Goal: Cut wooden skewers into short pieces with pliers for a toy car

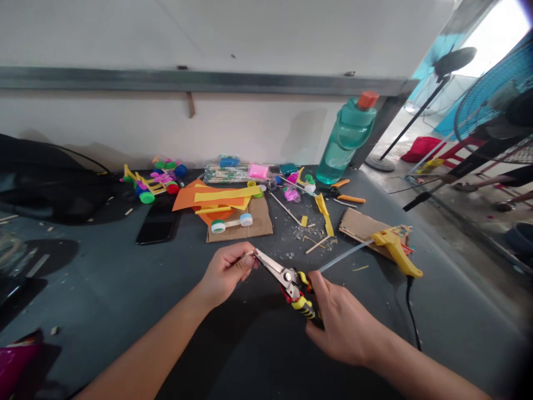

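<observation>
My right hand (pixel 347 319) is closed around the yellow-and-black handles of a pair of shears (pixel 287 276). Their metal blades point up and left, towards my left hand (pixel 228 272). That hand pinches a thin pale stick (pixel 249 254) between thumb and fingers, and the blade tips meet its end by the fingertips. Most of the stick is hidden in my fingers. Just beyond lies a piece of cardboard (pixel 262 219), bearing a stick with a bottle cap at each end (pixel 232 223) and orange and yellow paper strips (pixel 227 194).
A yellow glue gun (pixel 395 250) with a clear glue stick rests on cardboard at the right, its cord trailing forward. Behind stand a teal bottle (pixel 343 141) and small coloured toy cars (pixel 152 186). A phone (pixel 157 225) lies left; scraps are scattered about the dark table (pixel 125 300).
</observation>
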`<state>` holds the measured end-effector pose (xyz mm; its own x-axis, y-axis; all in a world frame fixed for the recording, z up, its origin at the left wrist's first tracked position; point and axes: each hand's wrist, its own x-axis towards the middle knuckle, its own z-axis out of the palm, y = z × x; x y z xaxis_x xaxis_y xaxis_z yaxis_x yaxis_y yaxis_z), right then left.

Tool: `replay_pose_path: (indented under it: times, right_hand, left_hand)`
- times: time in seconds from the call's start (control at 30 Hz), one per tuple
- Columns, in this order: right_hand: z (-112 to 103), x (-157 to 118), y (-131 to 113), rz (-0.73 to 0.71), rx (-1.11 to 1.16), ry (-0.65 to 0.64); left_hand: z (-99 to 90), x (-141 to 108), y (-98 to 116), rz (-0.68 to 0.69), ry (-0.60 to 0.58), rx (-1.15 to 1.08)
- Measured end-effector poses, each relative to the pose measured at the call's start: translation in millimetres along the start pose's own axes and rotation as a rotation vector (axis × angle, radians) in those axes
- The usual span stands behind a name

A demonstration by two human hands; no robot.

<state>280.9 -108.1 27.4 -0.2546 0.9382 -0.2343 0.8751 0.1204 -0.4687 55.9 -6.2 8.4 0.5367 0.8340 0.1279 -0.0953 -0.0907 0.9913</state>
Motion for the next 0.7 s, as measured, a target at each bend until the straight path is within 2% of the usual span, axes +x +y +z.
replay_pose_path:
  times: [0.13, 0.4, 0.7]
  right_hand:
    - [3.0, 1.4, 0.1, -0.02, 0.026, 0.012]
    - [4.1, 3.6, -2.9, -0.074, -0.025, 0.128]
    - [0.9, 1.8, -2.1, -0.087, 0.04, 0.085]
  left_hand:
    - [2.5, -0.3, 0.1, -0.006, 0.008, -0.037]
    - [0.3, 1.2, -0.7, 0.044, 0.013, -0.085]
    - [-0.5, 1.1, -2.7, 0.03, 0.007, -0.074]
